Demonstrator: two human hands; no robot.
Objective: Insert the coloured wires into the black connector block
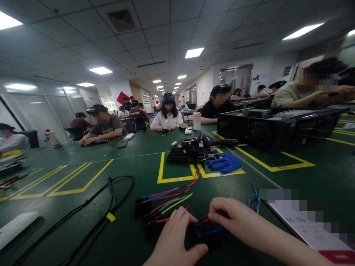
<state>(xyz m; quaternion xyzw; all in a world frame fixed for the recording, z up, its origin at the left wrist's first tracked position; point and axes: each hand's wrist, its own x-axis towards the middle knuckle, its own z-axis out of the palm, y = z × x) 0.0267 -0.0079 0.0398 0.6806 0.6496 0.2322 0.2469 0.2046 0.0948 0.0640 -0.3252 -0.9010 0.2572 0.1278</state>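
My left hand (174,240) and my right hand (235,218) both close round a small black block (206,232) low in the middle of the view, on the green table (133,177). Red and blue wires run into the block between my fingers. More black connector blocks (142,208) with red, blue, green and yellow wires (169,197) lie just left of and beyond my left hand.
A black cable (111,195) loops at left with a yellow tag. Blue gloves (224,162) and a heap of black parts (194,149) sit ahead inside yellow floor-tape marks. A black computer case (266,129) stands at right, a paper sheet (310,229) near right. Several people sit around.
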